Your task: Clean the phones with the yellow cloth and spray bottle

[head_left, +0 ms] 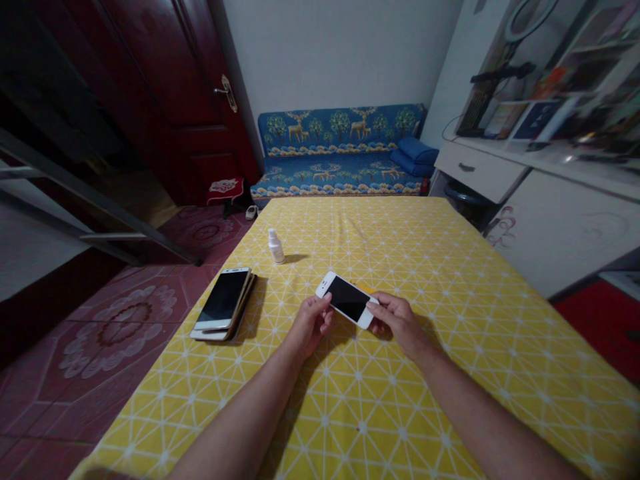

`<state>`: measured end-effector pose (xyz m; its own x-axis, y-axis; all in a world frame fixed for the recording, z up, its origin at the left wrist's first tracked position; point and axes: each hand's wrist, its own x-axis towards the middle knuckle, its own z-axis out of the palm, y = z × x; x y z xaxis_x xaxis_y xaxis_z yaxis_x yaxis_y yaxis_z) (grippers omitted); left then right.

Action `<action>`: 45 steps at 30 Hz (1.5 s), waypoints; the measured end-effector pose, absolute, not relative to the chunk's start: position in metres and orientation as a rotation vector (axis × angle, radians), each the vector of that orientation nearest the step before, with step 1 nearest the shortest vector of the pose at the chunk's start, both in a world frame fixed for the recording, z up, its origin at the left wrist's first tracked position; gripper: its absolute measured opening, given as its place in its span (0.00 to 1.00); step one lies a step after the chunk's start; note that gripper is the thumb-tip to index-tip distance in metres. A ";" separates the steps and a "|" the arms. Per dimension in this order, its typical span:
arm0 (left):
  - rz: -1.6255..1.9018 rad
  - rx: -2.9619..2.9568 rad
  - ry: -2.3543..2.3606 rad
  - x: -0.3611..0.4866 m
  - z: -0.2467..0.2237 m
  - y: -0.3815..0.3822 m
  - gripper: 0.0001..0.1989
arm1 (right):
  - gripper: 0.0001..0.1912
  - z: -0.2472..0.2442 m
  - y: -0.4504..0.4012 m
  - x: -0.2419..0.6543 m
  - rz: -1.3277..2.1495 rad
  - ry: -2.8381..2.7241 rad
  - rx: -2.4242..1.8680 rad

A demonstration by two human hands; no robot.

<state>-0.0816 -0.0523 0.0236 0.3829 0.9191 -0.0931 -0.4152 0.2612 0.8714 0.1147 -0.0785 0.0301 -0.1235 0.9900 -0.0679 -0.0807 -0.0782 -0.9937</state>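
**Item 1:** dark red panelled door (165, 87) with a brass lever handle, rear left, beyond maroon patterned floor tiles (120, 327).

**Item 2:** blue deer-print sofa (340, 143) against the back wall, with 2 blue cushions (413, 157) at its right end.

**Item 3:** white drawer cabinet (480, 170), at right.

**Item 4:** long tabletop (400, 407) under a yellow cloth with a white lattice print.

**Item 5:** stack of slim smartphones (223, 303) near the tabletop's left edge, at least 2 deep, with a gold-edged, black-screened phone on top.

**Item 6:** small white plastic bottle (275, 247), upright, just beyond the stack.

**Item 7:** white smartphone (347, 299), black glass face up, tilted between the hands at the tabletop's near centre. A small yellow sliver (367, 288) shows behind it; too small to identify.

**Item 8:** left hand (311, 325), grip closed on the phone's far short end.

**Item 9:** right hand (399, 323), grip closed on the near short end.

**Handling note:** holding by the short edges appears best, keeping fingertips off the glass.
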 end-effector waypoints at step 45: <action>1.053 0.856 0.741 -0.080 0.030 -0.054 0.27 | 0.09 0.010 -0.039 0.249 0.839 -0.686 -1.477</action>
<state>-0.0797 -0.0542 0.0295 0.3235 0.9397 -0.1107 -0.4222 0.2481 0.8719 0.2488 -0.0391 0.0101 0.5595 0.8224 -0.1030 -0.0627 -0.0819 -0.9947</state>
